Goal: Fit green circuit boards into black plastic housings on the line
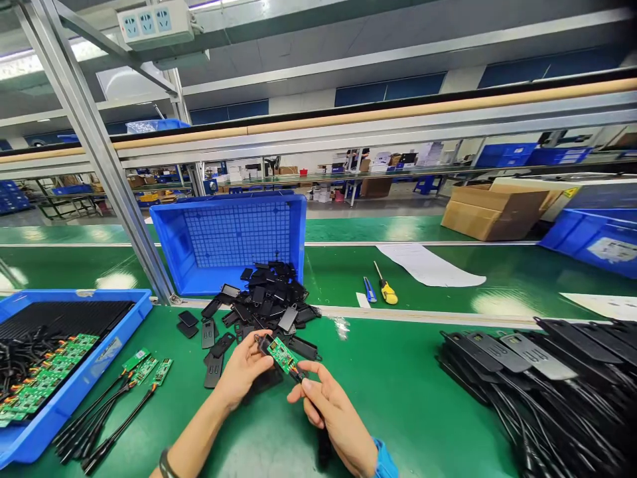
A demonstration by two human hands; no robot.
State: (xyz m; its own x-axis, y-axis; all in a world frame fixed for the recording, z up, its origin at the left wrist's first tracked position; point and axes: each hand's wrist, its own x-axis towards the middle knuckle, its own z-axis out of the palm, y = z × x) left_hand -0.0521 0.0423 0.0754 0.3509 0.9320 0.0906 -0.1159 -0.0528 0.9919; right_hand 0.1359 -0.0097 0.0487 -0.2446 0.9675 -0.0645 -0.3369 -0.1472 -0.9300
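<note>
My left hand is closed around a small black plastic housing at the middle of the bench. Against that housing lies a green circuit board, tilted, its component side up. My right hand pinches the black cable where it leaves the board's lower end; the cable runs down under the palm. Just beyond my hands is a heap of black plastic housings, spilling out of a blue bin tipped on its side.
At left, a blue tray holds wired boards, with several more boards beside it. Finished-looking black cased units with cables pile up at right. A yellow screwdriver, blue cutter, paper and cardboard box lie beyond.
</note>
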